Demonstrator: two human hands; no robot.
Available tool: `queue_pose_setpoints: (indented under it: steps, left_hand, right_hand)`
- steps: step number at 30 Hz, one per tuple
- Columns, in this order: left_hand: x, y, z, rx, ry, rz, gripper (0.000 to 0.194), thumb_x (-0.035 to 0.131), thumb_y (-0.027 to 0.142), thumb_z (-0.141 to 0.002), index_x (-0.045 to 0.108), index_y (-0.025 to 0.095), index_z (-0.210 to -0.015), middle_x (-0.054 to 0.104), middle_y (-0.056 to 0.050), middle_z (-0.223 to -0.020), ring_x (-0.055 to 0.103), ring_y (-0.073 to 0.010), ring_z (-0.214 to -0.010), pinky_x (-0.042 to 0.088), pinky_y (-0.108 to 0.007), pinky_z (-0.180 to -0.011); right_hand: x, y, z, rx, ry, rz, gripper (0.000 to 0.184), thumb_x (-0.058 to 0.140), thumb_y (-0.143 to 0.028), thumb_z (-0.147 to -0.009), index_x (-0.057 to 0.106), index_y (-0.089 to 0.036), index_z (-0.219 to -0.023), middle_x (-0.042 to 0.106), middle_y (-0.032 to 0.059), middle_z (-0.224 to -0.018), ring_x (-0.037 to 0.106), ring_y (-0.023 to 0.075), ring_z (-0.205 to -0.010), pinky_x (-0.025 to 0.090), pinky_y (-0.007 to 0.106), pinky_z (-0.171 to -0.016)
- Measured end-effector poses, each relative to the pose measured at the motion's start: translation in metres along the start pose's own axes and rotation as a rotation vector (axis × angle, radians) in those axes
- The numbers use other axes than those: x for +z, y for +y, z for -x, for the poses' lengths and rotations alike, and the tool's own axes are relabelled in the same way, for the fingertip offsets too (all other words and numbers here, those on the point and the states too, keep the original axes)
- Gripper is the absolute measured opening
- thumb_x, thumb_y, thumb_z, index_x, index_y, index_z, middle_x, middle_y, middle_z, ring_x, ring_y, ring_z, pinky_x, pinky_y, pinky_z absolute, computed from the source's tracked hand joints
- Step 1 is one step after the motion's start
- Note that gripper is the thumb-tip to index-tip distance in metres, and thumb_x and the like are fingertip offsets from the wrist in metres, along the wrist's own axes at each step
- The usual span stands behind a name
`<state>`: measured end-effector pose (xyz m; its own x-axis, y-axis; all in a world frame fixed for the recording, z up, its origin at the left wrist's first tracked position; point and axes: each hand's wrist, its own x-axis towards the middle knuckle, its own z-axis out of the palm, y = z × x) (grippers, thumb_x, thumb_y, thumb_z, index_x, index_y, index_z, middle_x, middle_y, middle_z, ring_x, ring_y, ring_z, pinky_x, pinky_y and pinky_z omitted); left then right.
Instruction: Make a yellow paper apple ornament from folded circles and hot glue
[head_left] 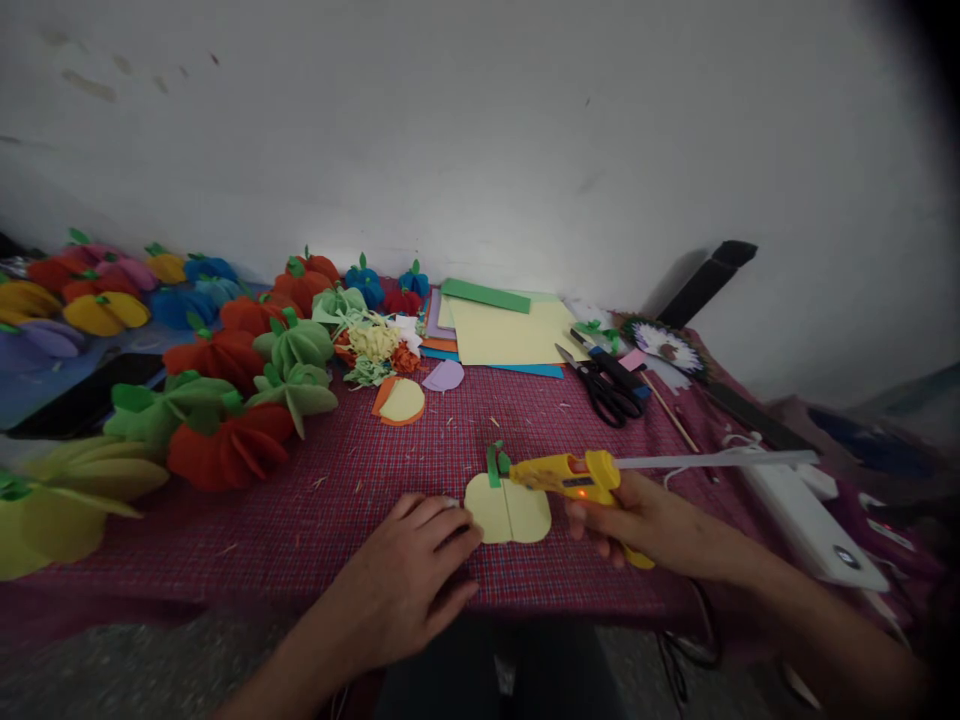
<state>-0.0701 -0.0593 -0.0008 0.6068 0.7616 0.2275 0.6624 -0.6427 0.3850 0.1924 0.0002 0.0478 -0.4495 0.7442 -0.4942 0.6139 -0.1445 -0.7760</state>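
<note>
My right hand (626,525) is wrapped round the handle of a yellow hot glue gun (566,472), with a long pale glue stick (712,460) out of its back end. An orange light glows on its side. The nozzle is at the top of a pale yellow, rounded paper cutout (525,515) creased down the middle, close to a curled green paper strip (495,465). My left hand (420,560) rests on the cloth, thumb apart and fingers stretched to the cutout's left edge. Whether the fingertips press on the paper I cannot tell.
Several colourful paper pumpkins (225,440) crowd the left. Shredded paper (375,340) and cutouts (403,402) lie mid-table, with paper sheets (517,330) behind. Black scissors (607,395), a pencil (671,410) and a white power strip (810,515) are at right; a wall stands behind.
</note>
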Motion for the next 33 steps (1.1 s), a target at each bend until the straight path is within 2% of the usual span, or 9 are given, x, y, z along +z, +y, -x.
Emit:
queue_pose_setpoints:
  steps: [6,15,26,33]
  left_hand:
    - [0.0,0.0,0.0,0.005,0.019,0.007,0.033,0.045,0.033,-0.083,0.05,0.023,-0.114,0.055,-0.006,-0.111,0.045,-0.0225,-0.104,0.034,-0.041,-0.088]
    - [0.001,-0.002,0.0,-0.022,-0.035,0.015,0.034,0.043,0.035,-0.083,0.048,0.025,-0.115,0.054,-0.004,-0.114,0.042,-0.0224,-0.108,0.032,-0.042,-0.09]
    - [0.0,-0.002,0.0,-0.008,-0.015,0.013,0.034,0.044,0.034,-0.083,0.048,0.025,-0.115,0.054,-0.004,-0.113,0.043,-0.0227,-0.106,0.033,-0.042,-0.089]
    - [-0.001,-0.002,0.0,-0.026,-0.038,0.02,0.034,0.043,0.035,-0.084,0.047,0.026,-0.116,0.054,-0.003,-0.115,0.042,-0.0222,-0.108,0.032,-0.042,-0.09]
  right_hand:
    - [0.001,-0.003,-0.004,0.011,-0.004,0.006,0.035,0.049,-0.049,-0.078,0.055,-0.015,-0.077,0.051,-0.0021,-0.059,0.047,0.0052,-0.047,0.038,0.016,-0.042]
    - [0.005,-0.006,-0.01,0.024,-0.01,0.036,0.038,0.049,-0.051,-0.076,0.053,-0.014,-0.073,0.051,-0.001,-0.059,0.046,0.0054,-0.046,0.04,0.017,-0.042]
    - [0.002,-0.003,-0.01,0.012,-0.005,0.055,0.035,0.049,-0.05,-0.077,0.05,-0.015,-0.07,0.048,-0.0025,-0.054,0.044,0.0051,-0.043,0.038,0.017,-0.04]
    - [0.001,-0.003,-0.009,0.021,0.02,0.044,0.032,0.052,-0.047,-0.076,0.05,-0.015,-0.078,0.053,-0.0011,-0.061,0.044,0.0044,-0.042,0.036,0.016,-0.037]
